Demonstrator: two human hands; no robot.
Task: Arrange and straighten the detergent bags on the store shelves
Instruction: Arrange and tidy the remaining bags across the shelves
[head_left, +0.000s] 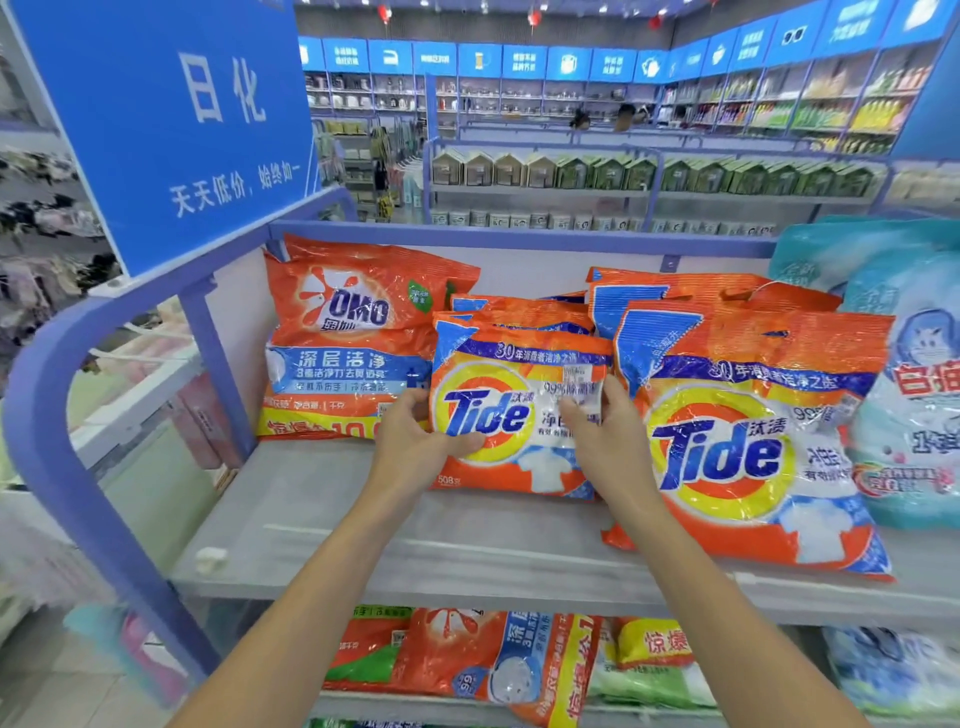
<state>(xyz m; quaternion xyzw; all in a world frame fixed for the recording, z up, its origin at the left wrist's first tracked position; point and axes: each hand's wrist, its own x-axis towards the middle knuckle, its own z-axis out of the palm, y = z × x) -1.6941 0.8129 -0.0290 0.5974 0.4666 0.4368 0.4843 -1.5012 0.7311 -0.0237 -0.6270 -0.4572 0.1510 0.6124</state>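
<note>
While I grip it, small Tide bag (519, 415): upright between my two hands, front print toward me, bottom edge down at the shelf (467, 551), top leaning back on the bags behind.
Left hand (415, 441): on the bag's left edge, low down.
Left fingers (410, 402): curled round that edge, thumb laid across the front under the logo, so pinching the bag.
Right hand (602, 436): on the bag's right edge, at mid height.
Right fingers (574, 415): one pressed on the front print, the rest wrapped at the edge, pinching the plastic. Can't tell how far they reach behind.
More Tide bags (519, 306): just behind my fingers, stacked upright, tops showing over the small one.
Large Tide bag (753, 441): just right of my right fingers, touching the small bag's right side, leaning back, bottom corner forward on the shelf.
OMO bag (348, 338): just left of my left fingers, upright against the back panel, its right edge tucked behind the small bag.
Pale blue bag (914, 395): far right, past the large Tide bag, well away from my fingers.
Lower-shelf bags (493, 660): below my forearms, lying flat and skewed.
Blue sign (171, 119): up and left of my fingers, on the shelf's end frame.
</note>
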